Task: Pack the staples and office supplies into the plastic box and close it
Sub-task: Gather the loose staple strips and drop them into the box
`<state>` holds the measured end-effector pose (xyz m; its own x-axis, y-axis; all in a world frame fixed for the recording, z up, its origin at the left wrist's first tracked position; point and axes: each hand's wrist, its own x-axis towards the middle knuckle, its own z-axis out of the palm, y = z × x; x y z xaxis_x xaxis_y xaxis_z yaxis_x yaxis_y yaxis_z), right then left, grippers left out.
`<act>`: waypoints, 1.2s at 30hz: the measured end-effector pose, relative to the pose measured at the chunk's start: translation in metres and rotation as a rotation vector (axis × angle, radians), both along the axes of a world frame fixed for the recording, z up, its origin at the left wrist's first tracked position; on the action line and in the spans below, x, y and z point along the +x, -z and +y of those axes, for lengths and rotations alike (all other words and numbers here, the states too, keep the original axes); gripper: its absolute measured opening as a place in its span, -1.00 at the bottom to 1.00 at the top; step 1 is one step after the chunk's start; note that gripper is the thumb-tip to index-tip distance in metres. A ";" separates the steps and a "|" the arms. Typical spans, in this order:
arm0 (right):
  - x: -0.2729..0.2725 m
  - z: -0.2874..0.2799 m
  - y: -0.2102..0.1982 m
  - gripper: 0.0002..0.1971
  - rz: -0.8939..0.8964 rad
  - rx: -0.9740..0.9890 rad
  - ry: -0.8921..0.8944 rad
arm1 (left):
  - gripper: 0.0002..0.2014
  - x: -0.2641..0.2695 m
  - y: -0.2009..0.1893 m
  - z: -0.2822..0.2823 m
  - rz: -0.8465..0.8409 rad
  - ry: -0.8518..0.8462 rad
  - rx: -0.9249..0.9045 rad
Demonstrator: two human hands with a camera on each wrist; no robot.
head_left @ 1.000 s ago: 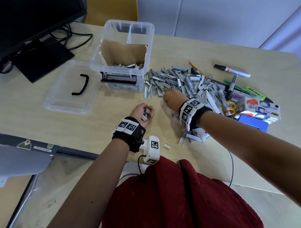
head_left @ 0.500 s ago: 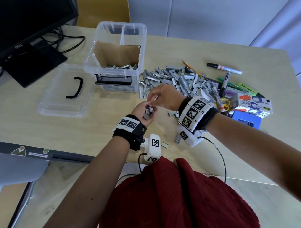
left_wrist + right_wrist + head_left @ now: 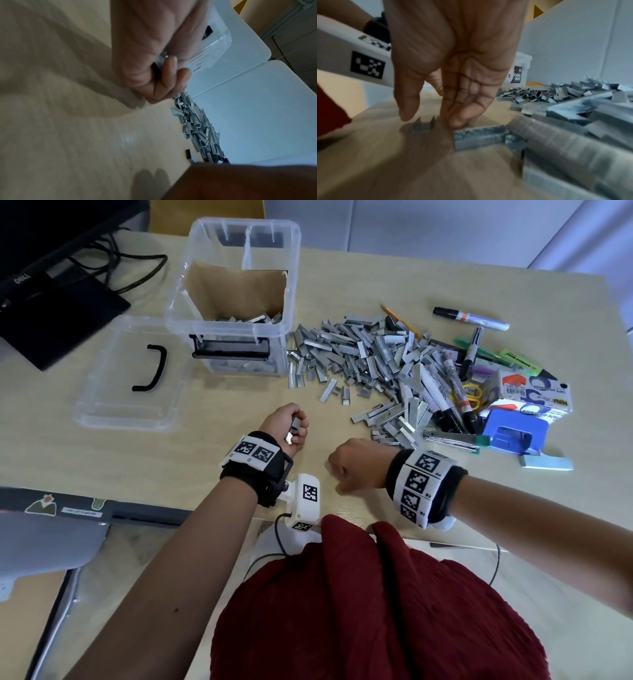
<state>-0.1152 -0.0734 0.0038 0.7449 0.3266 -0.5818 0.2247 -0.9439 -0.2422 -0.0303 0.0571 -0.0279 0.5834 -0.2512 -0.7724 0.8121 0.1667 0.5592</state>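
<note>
A clear plastic box stands open at the back with a cardboard divider and staples inside; its lid lies to its left. A big pile of staple strips spreads to the right of the box. My left hand hovers in front of the box, its fingers curled round a bunch of staple strips, also seen in the left wrist view. My right hand points down at the table near the front edge. There its thumb and fingertips straddle a small staple piece without pinching it.
Markers, a green highlighter, yellow scissors, a tape box and a blue hole punch lie at the right. A monitor and cables stand back left. A laptop edge is at the near left.
My right hand drew away from the left palm and came down to the table near the front edge. The left fingers curled tighter round their staples.
</note>
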 end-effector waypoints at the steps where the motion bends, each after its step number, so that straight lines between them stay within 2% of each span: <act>1: -0.001 0.000 0.001 -0.80 -0.006 0.013 -0.001 | -0.68 -0.001 0.000 0.000 0.000 0.002 -0.002; 5: 0.008 -0.011 -0.003 -0.81 -0.070 0.071 0.148 | -0.68 -0.003 0.001 0.001 0.020 -0.036 -0.009; 9: 0.027 -0.011 -0.028 -0.83 -0.243 0.351 0.312 | -0.71 -0.007 0.000 -0.003 0.022 -0.021 0.002; 13: 0.042 0.001 -0.034 -0.89 -0.245 0.519 0.427 | -0.80 -0.013 -0.004 -0.011 0.056 0.057 -0.039; 17: 0.067 -0.011 -0.026 -0.87 -0.337 0.451 0.532 | -0.69 -0.009 -0.004 -0.009 0.105 0.126 -0.045; 19: 0.081 -0.022 -0.020 -0.83 -0.388 0.324 0.551 | -0.65 -0.006 -0.004 -0.006 0.094 0.113 -0.021; 22: 0.096 -0.027 -0.010 -0.75 -0.351 0.105 0.485 | -0.65 -0.003 -0.004 -0.003 0.083 0.072 -0.002; 25: 0.100 -0.021 -0.003 -0.74 -0.329 0.012 0.427 | -0.66 -0.002 -0.005 -0.002 0.077 0.031 -0.006; 30: 0.100 -0.014 0.004 -0.74 -0.306 0.002 0.417 | -0.67 0.001 -0.006 -0.002 0.061 -0.004 0.001; 33: 0.097 -0.016 -0.001 -0.91 -0.290 0.008 0.423 | -0.66 0.002 -0.005 -0.003 0.055 -0.002 -0.012; 36: 0.092 -0.020 -0.011 -0.87 -0.310 0.104 0.453 | -0.67 0.003 -0.003 -0.008 0.046 -0.024 -0.020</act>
<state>-0.0228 -0.0931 0.0148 0.9553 -0.0214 -0.2948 -0.1218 -0.9373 -0.3266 -0.0275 0.0488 -0.0245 0.5537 -0.2529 -0.7934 0.8323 0.1968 0.5182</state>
